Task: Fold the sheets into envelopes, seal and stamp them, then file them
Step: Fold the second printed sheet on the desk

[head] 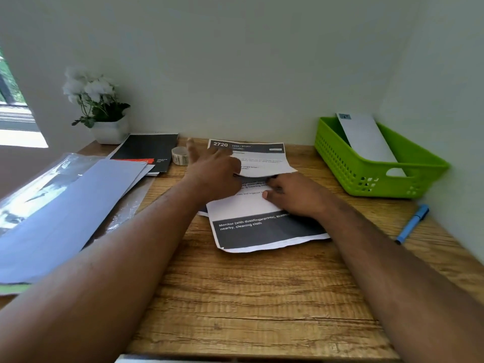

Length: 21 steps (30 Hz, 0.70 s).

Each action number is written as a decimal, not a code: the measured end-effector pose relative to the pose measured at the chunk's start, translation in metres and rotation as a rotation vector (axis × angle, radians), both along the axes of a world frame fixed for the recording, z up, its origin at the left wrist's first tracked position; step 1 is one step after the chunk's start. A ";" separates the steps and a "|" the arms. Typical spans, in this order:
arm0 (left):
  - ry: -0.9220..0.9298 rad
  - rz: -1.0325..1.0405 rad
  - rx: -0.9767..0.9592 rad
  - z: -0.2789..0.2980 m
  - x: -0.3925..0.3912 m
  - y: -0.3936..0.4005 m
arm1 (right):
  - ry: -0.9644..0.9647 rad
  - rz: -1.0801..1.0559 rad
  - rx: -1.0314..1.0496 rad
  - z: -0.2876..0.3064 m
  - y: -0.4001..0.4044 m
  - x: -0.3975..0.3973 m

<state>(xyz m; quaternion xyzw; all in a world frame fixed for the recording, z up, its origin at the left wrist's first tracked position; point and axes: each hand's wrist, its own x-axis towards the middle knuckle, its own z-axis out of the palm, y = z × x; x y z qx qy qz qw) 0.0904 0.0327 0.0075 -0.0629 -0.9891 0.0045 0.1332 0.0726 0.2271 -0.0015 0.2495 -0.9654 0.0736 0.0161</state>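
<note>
White printed sheet [258, 203] lies mid-worktop [262, 297]; we note left hand [213, 171] flat, fingers extended, pressing it, right hand [293, 195] curled, pinching its fold.

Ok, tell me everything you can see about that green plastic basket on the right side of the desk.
The bright green plastic basket is rectangular, with slotted lattice walls and an oval handle cut-out in its near end. It stands upright on the wooden desk at the far right, close to the wall corner. A white envelope with a small stamp-like mark at its top leans inside, rising above the rim. Neither hand touches it.
</note>
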 end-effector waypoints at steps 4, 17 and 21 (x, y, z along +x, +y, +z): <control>-0.149 0.055 0.003 0.002 0.006 0.009 | 0.257 -0.070 -0.229 0.010 0.006 0.000; -0.330 0.055 0.020 -0.008 0.006 0.021 | -0.036 -0.023 0.037 -0.016 0.002 -0.019; -0.301 0.010 -0.007 -0.006 0.006 0.026 | 0.083 -0.042 0.024 -0.012 -0.003 -0.016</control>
